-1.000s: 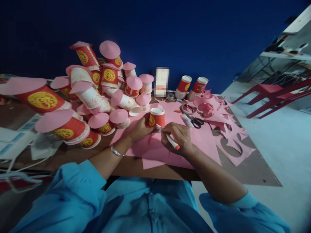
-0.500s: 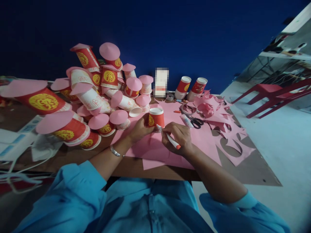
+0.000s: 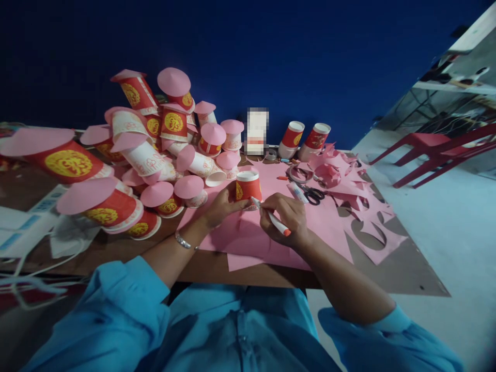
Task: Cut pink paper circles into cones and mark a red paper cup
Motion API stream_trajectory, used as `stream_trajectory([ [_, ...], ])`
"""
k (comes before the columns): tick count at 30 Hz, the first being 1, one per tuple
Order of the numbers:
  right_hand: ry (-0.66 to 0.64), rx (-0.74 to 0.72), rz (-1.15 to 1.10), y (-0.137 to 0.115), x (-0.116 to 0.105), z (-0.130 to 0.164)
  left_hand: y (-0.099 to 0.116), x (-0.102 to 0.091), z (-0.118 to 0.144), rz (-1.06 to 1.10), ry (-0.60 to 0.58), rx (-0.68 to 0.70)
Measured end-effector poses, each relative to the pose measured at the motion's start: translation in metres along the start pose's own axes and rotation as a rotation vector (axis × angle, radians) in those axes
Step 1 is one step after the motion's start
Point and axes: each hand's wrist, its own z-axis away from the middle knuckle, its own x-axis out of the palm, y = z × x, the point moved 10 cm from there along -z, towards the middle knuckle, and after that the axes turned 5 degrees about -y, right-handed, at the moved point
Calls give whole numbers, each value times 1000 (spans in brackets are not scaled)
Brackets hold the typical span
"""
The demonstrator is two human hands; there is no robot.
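Note:
My left hand (image 3: 225, 207) is closed around the lower left side of a red paper cup (image 3: 250, 189) with a white rim and a yellow emblem. The cup is nearly upright above pink paper sheets (image 3: 294, 227). In my right hand (image 3: 289, 214) is a white marker (image 3: 276, 221) with an orange-red end, gripped like a pen. Its tip meets or nearly meets the cup's lower front; exact contact is too small to tell. To the left stands a heap of red and white paper cups with pink paper cones, such as this coned cup (image 3: 190, 190).
Scissors (image 3: 313, 195), a glue tube (image 3: 297, 193), a tape roll (image 3: 300, 174) and a red-orange cap (image 3: 282, 178) lie right of the cup. Pink scraps (image 3: 368, 232) cover the table's right side. Two cup stacks (image 3: 292, 139) and a pixelated phone-like object (image 3: 258, 132) stand behind. A red chair (image 3: 430, 150) is at right.
The cup has shifted very slightly left in my left hand. The marker and my right hand have moved slightly right. The heap of cups looks the same.

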Motion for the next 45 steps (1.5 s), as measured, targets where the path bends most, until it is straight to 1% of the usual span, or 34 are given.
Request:
stream_trajectory([
  [9,43,5,22,2,-7,-3,1,6,0,122,-19,-10],
  [15,28,30,23,5,-8,-3,2,5,-1,128,-23,10],
  [22,19,45,48,8,-8,-2,2,9,0,186,-78,16],
  [28,23,43,55,7,-9,-3,5,11,1,193,-82,12],
  [34,21,43,57,7,-9,-3,3,11,0,209,-102,4],
  [39,50,18,37,3,-12,-4,0,10,1,197,-107,-1],
  [45,61,29,44,4,-13,-3,1,12,2,196,-125,5],
])
